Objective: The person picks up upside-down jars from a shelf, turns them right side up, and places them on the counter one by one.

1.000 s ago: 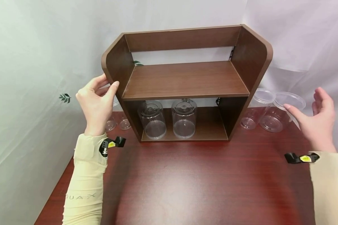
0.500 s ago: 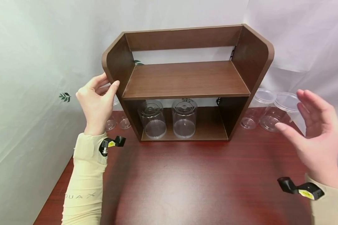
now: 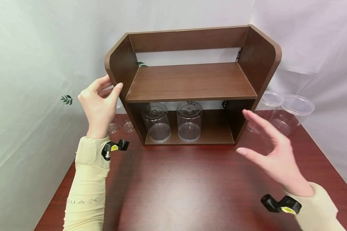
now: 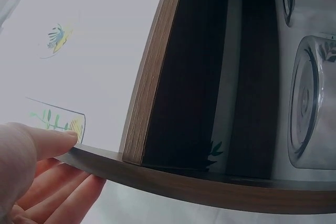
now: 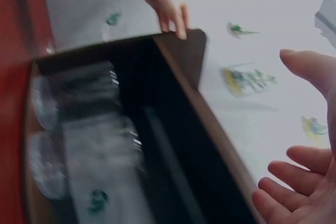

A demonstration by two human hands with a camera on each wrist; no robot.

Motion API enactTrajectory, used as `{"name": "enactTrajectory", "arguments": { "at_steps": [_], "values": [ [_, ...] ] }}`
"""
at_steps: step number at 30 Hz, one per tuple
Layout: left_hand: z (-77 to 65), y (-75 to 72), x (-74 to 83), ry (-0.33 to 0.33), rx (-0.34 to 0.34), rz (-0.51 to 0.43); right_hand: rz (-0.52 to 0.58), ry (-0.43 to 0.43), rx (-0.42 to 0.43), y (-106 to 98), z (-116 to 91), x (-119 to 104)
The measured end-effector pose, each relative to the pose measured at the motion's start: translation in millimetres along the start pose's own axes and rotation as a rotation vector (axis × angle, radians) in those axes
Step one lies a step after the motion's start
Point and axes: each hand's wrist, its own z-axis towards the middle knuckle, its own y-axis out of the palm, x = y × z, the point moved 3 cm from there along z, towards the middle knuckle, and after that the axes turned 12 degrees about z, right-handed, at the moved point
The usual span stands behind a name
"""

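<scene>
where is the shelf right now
In the head view, the shelf stands mid-table at the far side, clear jars to its left and right; the left grip holds its left panel.

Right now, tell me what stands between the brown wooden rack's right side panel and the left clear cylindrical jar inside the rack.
In the head view, a second clear cylindrical jar stands there, then bare brown bottom board.

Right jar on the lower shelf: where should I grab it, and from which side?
Probably round the upright side wall of the jar, from the front, with your right hand, which is empty. The rack's upper board covers it from above and the other jar stands to its left, but its front is open and there's room on its right.
</scene>
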Motion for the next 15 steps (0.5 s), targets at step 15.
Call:
{"name": "enactTrajectory", "arguments": {
  "at_steps": [15],
  "values": [
    [-0.1,-0.6,0.9,0.008,-0.004,-0.006,-0.114,0.080,-0.178,56.5,-1.7,65.2]
  ]
}}
